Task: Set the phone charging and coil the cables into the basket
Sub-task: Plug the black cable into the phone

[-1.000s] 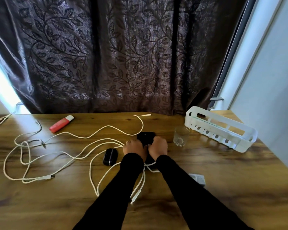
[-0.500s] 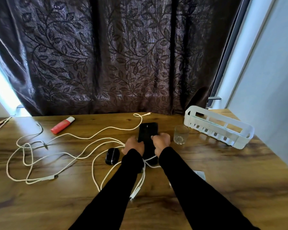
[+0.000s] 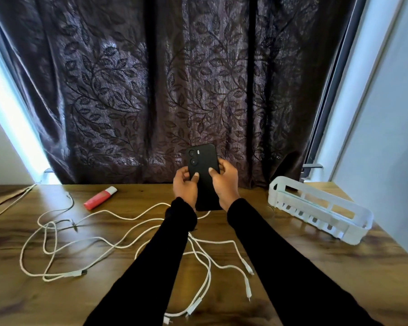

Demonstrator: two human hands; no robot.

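The left hand (image 3: 185, 187) and the right hand (image 3: 224, 184) both grip the black phone (image 3: 204, 165), holding it upright above the wooden table (image 3: 316, 267), back side to the camera. White cables (image 3: 104, 241) lie loose on the table. At far right stands the white basket (image 3: 320, 208); what is inside cannot be told.

No text, label, brand, number or sign can be read anywhere: the back of the phone (image 3: 203, 175) and the red marker (image 3: 100, 198) show none.
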